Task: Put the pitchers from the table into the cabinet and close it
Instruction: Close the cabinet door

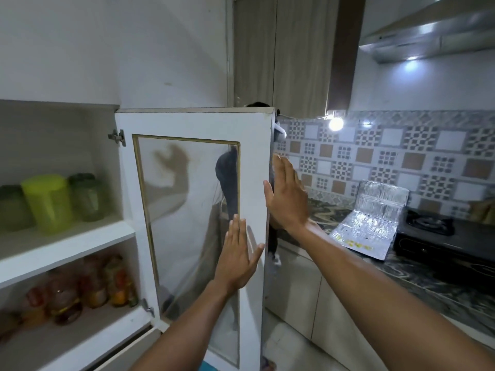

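Observation:
The white cabinet door [257, 162] with a glass pane stands open, swung out toward me, hinged on its left. My left hand [238, 255] lies flat and open against the lower pane and frame. My right hand [286, 196] is open, palm against the door's free right edge. On the upper shelf [67, 242] inside the cabinet stand three green pitchers: a bright lime one [47, 202] in front, a darker one [88, 196] to its right, another [12, 207] at the far left.
The lower shelf holds several jars and bottles [88, 285]. To the right runs a dark marble counter [428, 279] with a foil sheet [367, 231] and a black gas stove [442, 236]. A person stands partly hidden behind the door [278, 129].

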